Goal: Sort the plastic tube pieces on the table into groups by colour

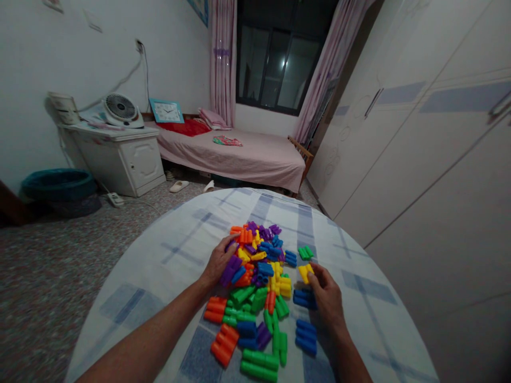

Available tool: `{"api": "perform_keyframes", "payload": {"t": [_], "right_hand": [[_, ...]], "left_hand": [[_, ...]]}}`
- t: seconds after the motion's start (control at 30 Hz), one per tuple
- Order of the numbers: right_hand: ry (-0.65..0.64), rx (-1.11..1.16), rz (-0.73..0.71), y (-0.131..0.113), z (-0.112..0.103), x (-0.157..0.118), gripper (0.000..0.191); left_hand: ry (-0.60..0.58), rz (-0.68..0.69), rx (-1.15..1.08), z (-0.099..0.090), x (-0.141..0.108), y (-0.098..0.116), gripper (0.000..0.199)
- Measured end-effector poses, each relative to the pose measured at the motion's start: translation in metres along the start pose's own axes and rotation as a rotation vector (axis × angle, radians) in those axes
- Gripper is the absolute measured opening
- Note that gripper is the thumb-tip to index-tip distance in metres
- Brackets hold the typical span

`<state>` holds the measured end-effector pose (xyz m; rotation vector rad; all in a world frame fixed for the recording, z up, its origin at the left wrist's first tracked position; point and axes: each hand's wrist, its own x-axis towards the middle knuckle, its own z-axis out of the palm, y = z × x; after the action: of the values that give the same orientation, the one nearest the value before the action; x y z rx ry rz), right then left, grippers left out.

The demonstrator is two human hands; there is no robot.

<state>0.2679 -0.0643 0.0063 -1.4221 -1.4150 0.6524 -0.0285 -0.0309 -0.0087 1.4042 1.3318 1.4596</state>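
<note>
Many plastic pieces in orange, green, blue, purple and yellow lie heaped on a checked tablecloth [159,282]. My right hand [327,291] pinches a yellow piece [305,273] at the right of the heap. Near it are a green piece [305,252] above and two blue pieces [304,299] below. At the heap's left edge is my left hand [222,260], its thumb and fingers around a small purple piece [231,246]. A larger purple piece [231,270] lies just below its thumb. Green pieces [259,364] and orange pieces [224,344] lie nearest to me.
Beyond the round table stands a bed [239,151] with a pink sheet. A white cabinet [139,162] with a fan [122,109] is at the left, beside a lined bin [59,186]. Tall wardrobe doors [399,149] line the right side.
</note>
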Motion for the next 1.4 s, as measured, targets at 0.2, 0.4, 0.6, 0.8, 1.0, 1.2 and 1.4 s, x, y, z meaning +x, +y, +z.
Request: {"api": "perform_keyframes", "payload": {"t": [0.2, 0.4, 0.6, 0.8, 1.0, 1.2, 1.4], "right_hand": [[-0.235, -0.182, -0.097, -0.009, 0.002, -0.005, 0.038], [-0.32, -0.347, -0.103, -0.016, -0.002, -0.007, 0.041], [-0.46, -0.226, -0.081, -0.03, -0.007, -0.01, 0.035], [-0.416, -0.201, -0.071, -0.034, 0.002, -0.012, 0.033], [-0.437, -0.148, -0.135, -0.025, 0.009, -0.015, 0.042], [-0.539, -0.112, -0.142, -0.023, 0.013, -0.02, 0.06], [-0.538, -0.228, -0.095, -0.015, 0.017, -0.018, 0.055]], "left_hand": [[-0.003, 0.002, 0.025, 0.0, -0.001, 0.002, 0.041], [0.001, -0.007, -0.013, 0.0, -0.001, 0.0, 0.043], [0.006, -0.008, 0.01, 0.0, 0.0, -0.003, 0.044], [-0.003, -0.016, 0.025, 0.0, -0.001, -0.003, 0.044], [0.005, -0.015, 0.024, 0.0, -0.001, -0.003, 0.044], [0.006, -0.023, 0.026, -0.001, -0.001, -0.001, 0.045], [0.001, -0.058, -0.001, -0.001, -0.001, -0.004, 0.047]]}}
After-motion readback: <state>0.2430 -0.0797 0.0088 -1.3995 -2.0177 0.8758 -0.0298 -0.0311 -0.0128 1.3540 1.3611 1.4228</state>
